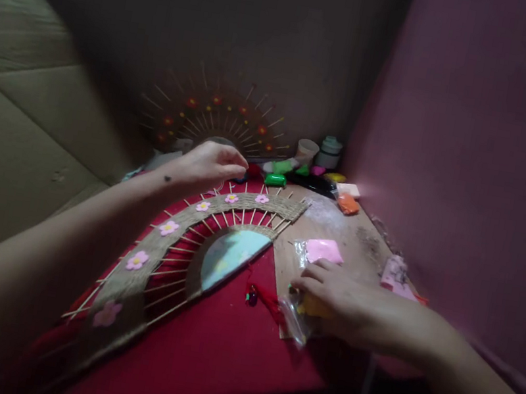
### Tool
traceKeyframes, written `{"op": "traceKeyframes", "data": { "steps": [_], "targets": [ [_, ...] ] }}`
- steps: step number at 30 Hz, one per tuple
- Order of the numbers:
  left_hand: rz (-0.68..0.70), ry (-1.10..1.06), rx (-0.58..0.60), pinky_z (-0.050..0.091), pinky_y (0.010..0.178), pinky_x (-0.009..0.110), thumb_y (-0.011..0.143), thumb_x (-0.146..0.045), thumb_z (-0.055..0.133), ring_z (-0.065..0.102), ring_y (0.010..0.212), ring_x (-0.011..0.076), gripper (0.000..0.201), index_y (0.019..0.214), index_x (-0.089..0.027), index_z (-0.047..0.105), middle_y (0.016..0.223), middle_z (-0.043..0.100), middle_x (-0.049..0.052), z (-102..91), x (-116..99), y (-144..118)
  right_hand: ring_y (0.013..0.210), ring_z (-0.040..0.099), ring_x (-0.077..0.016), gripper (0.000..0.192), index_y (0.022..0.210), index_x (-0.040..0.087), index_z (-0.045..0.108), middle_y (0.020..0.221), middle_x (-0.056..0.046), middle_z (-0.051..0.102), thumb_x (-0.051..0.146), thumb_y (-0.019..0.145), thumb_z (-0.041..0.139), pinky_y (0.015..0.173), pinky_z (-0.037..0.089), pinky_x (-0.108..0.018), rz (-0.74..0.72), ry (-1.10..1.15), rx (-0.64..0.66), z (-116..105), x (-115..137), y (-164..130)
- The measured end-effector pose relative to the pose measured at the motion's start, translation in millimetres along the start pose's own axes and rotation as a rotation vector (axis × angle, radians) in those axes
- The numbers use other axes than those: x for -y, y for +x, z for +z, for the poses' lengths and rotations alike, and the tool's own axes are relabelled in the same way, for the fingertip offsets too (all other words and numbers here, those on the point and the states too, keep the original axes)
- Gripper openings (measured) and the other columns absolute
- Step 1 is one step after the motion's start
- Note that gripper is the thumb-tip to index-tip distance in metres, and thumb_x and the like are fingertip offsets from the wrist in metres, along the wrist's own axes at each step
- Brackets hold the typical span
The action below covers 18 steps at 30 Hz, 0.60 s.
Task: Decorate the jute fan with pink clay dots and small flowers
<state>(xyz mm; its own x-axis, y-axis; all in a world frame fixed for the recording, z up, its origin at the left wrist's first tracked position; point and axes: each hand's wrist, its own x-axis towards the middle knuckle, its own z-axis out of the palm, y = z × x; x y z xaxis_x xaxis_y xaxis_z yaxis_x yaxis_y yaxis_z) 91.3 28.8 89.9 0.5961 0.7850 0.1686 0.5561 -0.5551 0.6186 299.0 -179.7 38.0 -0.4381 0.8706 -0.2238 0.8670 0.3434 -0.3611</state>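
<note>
A half-round fan of thin sticks and a twine-wrapped band (242, 202) lies on the red table cover. Pink flowers with yellow centres (169, 228) dot the band, and a pale painted panel (237, 253) fills its inner part. My left hand (221, 162) reaches over the fan's far edge, thumb and fingers bent but apart, near a dark red item (253, 171). On the right, my right hand (339, 299) curls over a yellow packet in clear plastic (315, 306); its palm side is hidden. Beside it lies a pink packet (324, 251).
A second stick fan with red flowers (217, 100) leans on the back wall. A cup (307, 151), a lidded jar (330, 151), a green packet (275, 179) and an orange packet (348, 204) stand or lie behind. A red tassel (269, 299) lies front centre; cardboard (16, 118) rises left.
</note>
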Motion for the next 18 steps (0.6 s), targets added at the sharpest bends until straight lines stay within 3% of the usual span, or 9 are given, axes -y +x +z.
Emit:
{"op": "traceKeyframes", "data": {
  "steps": [2,4,8,11,15,18],
  "targets": [
    [0.061,0.022,-0.002,0.044,0.063,0.028,0.075,-0.035,0.058,0.060,0.072,0.0172,0.026,0.090,-0.015,0.068,0.082,0.069,0.006,3.2,-10.4,-18.1,0.079,0.048,-0.0161,0.008,0.088,0.016,0.058,0.095,-0.008,0.054,0.015,0.083,0.052,0.068,0.040,-0.029,0.015,-0.026,-0.027,7.8,-2.6,3.6],
    [0.122,0.063,-0.042,0.044,0.068,0.029,0.079,-0.034,0.056,0.061,0.076,0.0173,0.025,0.091,-0.016,0.068,0.085,0.069,0.006,9.2,-17.5,-34.4,0.073,0.046,-0.0140,0.007,0.082,0.016,0.055,0.089,-0.007,0.053,0.015,0.085,0.049,0.064,0.038,-0.027,0.028,0.011,-0.084,9.8,-5.2,5.5],
    [0.212,0.055,-0.104,0.044,0.074,0.030,0.082,-0.028,0.055,0.061,0.082,0.0174,0.020,0.092,-0.016,0.068,0.090,0.069,0.006,28.8,-30.2,-61.7,0.071,0.047,-0.0128,0.007,0.084,0.017,0.052,0.081,-0.002,0.053,0.023,0.083,0.055,0.064,0.039,-0.026,-0.028,0.189,-0.285,-1.8,-9.2,13.8],
    [0.270,-0.025,-0.199,0.044,0.076,0.029,0.083,-0.023,0.056,0.060,0.083,0.0162,0.017,0.095,-0.017,0.066,0.091,0.068,0.004,44.2,-39.6,-77.5,0.073,0.048,-0.0130,0.011,0.083,0.017,0.052,0.080,-0.002,0.053,0.026,0.082,0.058,0.065,0.040,-0.026,-0.139,0.198,-0.480,-10.7,-11.4,31.1],
    [0.353,-0.099,-0.415,0.044,0.079,0.028,0.084,-0.017,0.054,0.057,0.086,0.0145,0.012,0.092,-0.017,0.063,0.091,0.064,0.003,60.9,-43.6,-89.1,0.073,0.050,-0.0130,0.010,0.088,0.018,0.055,0.083,-0.002,0.053,0.026,0.083,0.059,0.062,0.042,-0.026,-0.197,0.268,-0.674,-6.8,-16.4,56.1],
    [0.326,-0.140,-0.458,0.044,0.078,0.028,0.083,-0.011,0.052,0.056,0.084,0.0137,0.011,0.086,-0.015,0.062,0.089,0.061,0.003,69.8,-38.6,-89.7,0.077,0.052,-0.0152,0.015,0.096,0.018,0.059,0.085,-0.004,0.053,0.021,0.081,0.060,0.066,0.044,-0.028,-0.204,0.304,-0.755,-0.5,-18.7,66.7]
  ]
}}
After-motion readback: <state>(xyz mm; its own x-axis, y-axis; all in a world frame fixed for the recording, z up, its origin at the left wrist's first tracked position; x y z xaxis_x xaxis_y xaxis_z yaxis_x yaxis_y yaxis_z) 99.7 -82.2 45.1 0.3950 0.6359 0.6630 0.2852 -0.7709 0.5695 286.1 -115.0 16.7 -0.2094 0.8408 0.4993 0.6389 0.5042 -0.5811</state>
